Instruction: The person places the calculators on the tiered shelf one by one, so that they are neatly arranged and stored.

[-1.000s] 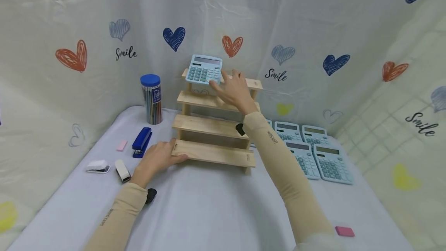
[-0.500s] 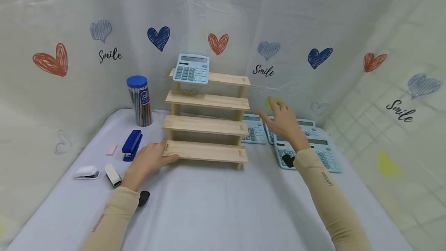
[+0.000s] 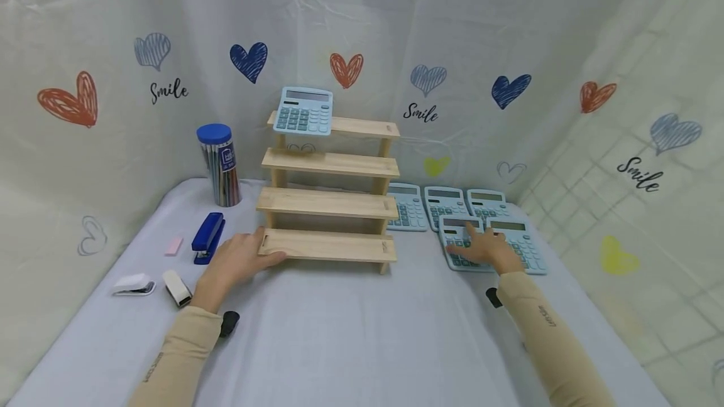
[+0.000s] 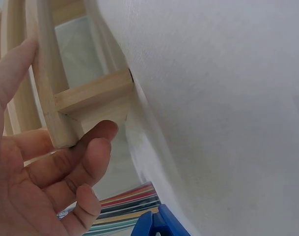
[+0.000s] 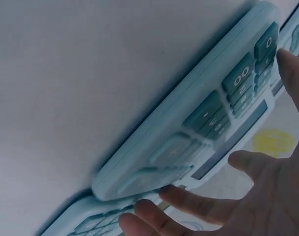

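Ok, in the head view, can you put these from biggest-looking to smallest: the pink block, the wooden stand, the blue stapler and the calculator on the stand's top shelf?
1. Wooden stand
2. Calculator up top
3. Blue stapler
4. Pink block

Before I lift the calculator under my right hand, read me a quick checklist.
1. Left hand steadying the wooden stand: ok, it grips the bottom shelf's left end.
2. Displayed calculator seated: ok, it rests at the top shelf's left end.
3. Space beside it: ok, bare shelf to its right.
4. Right hand gripping the front-left calculator firmly: cannot tell; the hand spans it.
5. Clear of the neighbouring calculator: not ok, they lie very close together.
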Demonstrator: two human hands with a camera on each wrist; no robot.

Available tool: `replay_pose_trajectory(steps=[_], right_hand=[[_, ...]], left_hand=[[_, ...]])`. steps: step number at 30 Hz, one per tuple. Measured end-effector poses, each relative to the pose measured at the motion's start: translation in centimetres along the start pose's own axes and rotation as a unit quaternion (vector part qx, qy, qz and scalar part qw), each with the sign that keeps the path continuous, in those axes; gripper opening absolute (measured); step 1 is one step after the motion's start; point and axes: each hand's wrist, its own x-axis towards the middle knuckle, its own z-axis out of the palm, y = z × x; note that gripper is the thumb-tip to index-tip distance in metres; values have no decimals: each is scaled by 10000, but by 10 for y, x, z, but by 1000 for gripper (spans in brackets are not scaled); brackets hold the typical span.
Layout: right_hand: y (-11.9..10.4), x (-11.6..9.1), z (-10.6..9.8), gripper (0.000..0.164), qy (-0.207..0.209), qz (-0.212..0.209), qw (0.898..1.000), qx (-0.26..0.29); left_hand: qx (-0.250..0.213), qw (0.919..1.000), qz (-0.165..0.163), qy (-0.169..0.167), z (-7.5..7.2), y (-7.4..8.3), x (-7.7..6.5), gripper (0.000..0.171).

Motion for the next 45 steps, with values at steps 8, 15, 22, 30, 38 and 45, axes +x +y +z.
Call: replay_pose_trajectory(steps=[8,15,22,30,38,45], right_hand=[[-13,5,4,125,-199,271,9994,33],[-18,0,4,124,-291,288,9991,62],[-28,-3,-22,116,65,-268,9986,445],[-67,4,-84,119,956,-571,9934,290],[-126,15,-140,117,1615,-772,9824,531],[-173,32,-166,112,1708,-914,9804,354]], left_hand=[[-16,10000,-33,-39,0,-1,2,94],[-33,9999,-64,-93,0,-1,1,95],[21,10000,-52,-39,-3,-1,1,94],[-70,9998,-128,-158,2,0,0,99],[-100,9992,-289,-262,4,-1,-2,101],[-83,9999,-134,-32,4,-1,0,99]])
